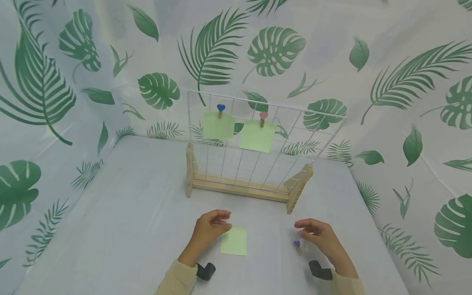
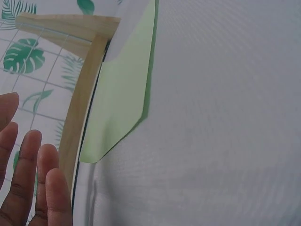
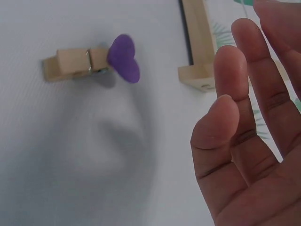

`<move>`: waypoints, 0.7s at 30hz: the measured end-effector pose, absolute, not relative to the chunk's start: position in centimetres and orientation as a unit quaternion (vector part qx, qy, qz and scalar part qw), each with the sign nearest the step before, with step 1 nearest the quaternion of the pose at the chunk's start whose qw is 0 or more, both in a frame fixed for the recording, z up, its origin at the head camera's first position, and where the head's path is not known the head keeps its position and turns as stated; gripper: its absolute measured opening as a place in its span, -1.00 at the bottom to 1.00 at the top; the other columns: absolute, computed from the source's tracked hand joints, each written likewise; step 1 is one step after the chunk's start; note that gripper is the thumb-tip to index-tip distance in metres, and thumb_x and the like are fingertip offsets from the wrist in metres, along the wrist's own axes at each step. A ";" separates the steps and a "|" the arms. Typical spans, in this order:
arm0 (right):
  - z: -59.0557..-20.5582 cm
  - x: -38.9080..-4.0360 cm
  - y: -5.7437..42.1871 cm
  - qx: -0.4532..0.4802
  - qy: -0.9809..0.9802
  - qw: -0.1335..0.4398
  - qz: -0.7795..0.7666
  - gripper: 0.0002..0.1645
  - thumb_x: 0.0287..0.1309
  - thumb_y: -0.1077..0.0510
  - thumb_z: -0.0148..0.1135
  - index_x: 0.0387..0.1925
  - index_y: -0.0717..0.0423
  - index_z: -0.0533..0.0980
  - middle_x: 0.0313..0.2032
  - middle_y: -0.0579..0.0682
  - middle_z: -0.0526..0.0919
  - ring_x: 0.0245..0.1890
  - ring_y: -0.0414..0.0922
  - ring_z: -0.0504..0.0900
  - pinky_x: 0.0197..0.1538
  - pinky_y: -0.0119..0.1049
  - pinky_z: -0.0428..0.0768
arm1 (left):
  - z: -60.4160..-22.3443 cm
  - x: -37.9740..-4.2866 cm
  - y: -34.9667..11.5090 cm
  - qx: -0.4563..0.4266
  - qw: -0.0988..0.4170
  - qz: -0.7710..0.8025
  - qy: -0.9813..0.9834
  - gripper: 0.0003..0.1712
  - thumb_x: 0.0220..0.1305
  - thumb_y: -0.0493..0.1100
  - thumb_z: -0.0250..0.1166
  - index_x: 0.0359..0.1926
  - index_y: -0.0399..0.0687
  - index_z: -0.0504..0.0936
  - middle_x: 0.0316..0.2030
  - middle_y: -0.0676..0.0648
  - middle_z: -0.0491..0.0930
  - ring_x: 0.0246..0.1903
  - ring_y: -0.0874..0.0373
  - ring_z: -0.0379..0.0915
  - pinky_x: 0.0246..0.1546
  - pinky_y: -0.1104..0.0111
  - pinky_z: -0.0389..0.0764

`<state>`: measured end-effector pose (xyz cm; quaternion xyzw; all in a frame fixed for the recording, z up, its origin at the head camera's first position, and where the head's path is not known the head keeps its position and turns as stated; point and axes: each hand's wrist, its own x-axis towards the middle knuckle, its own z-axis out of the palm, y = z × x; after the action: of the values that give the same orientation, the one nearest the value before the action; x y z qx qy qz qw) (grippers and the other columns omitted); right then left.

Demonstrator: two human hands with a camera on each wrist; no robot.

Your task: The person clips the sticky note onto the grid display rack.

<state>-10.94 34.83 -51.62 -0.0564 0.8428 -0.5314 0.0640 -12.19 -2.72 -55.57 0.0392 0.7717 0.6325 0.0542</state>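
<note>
A pale green sticky note [image 1: 234, 242] lies on the white table, and my left hand [image 1: 212, 228] hovers at its upper left with fingers loosely bent and holding nothing. In the left wrist view the note [image 2: 123, 89] lies to the right of the fingers. On the right, a small wooden clothespin with a purple heart [image 1: 297, 244] lies on the table. My right hand [image 1: 316, 234] is above and beside this clothespin, fingers relaxed with nothing between them. The right wrist view shows the clothespin [image 3: 77, 63] apart from the fingertips [image 3: 225, 110].
Behind the hands stands a white wire grid [image 1: 254, 164] on a wooden base [image 1: 239, 189]. Two green notes hang on it, one under a blue heart clothespin [image 1: 220, 110], the other under a pink heart clothespin [image 1: 263, 118]. Leaf-printed sheets [image 1: 236, 53] surround the table.
</note>
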 end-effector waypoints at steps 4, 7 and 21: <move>-51.9 -10.9 35.2 -0.036 0.850 0.090 -0.518 -0.69 0.34 0.38 0.41 0.07 0.43 0.65 0.01 0.11 0.82 -0.13 -0.33 0.67 -0.09 -0.38 0.63 | -55.6 -12.0 -2.7 0.034 0.058 0.628 0.776 -0.61 0.26 -0.22 0.58 0.10 -0.17 0.79 0.04 -0.16 0.80 -0.03 -0.02 0.74 0.05 0.09 0.74; -52.1 -10.9 35.4 -0.034 0.852 0.100 -0.514 -0.68 0.34 0.37 0.40 0.09 0.42 0.65 0.03 0.17 0.81 -0.13 -0.33 0.67 -0.08 -0.37 0.62 | -55.7 -11.9 -2.8 0.032 0.058 0.621 0.781 -0.61 0.25 -0.22 0.59 0.09 -0.17 0.79 0.04 -0.17 0.80 -0.03 -0.05 0.76 0.06 0.02 0.75; -52.6 -10.9 36.1 -0.032 0.855 0.145 -0.497 -0.58 0.32 0.34 0.39 0.14 0.49 0.59 0.10 0.38 0.73 -0.19 -0.26 0.65 -0.25 -0.32 0.65 | -56.7 -12.2 -3.1 0.027 0.035 0.572 0.819 -0.64 0.17 -0.23 0.62 0.00 -0.16 0.82 -0.09 -0.12 0.83 -0.21 0.09 0.74 -0.13 0.26 0.75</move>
<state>-10.91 36.11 -52.62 -0.0323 0.8550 -0.4970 0.1447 -12.18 -3.14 -56.66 0.0272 0.8193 0.5717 0.0350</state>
